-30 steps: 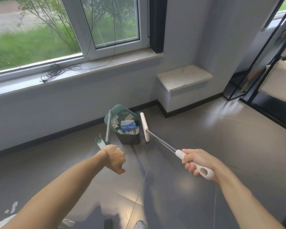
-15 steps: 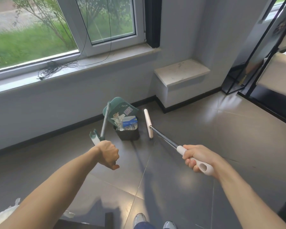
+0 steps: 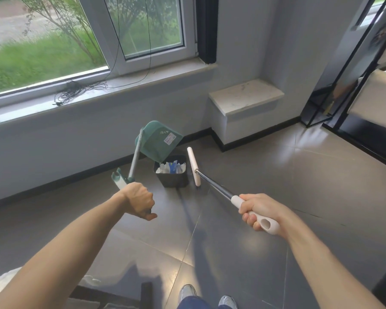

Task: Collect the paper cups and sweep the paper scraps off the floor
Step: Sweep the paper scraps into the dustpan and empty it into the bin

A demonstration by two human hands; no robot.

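The left hand (image 3: 139, 202) clamps the handle of the green dustpan (image 3: 158, 141), now tipped higher above the black trash bin (image 3: 173, 178) than a moment ago. The paper scraps (image 3: 171, 168) lie inside the bin. The right hand (image 3: 260, 210) grips the broom (image 3: 193, 166) beside it. The emptying seems nearly finished.

Glossy tiled floor (image 3: 265, 175); green plastic dustpan (image 3: 158, 141); shiny metal broom shaft (image 3: 214, 186).

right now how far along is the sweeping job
Nearly done: paper waste already fills the dark bin. In hand: the left hand tips the green dustpan over it; the right hand holds the broom. Left: white scraps lie on the floor near the feet.
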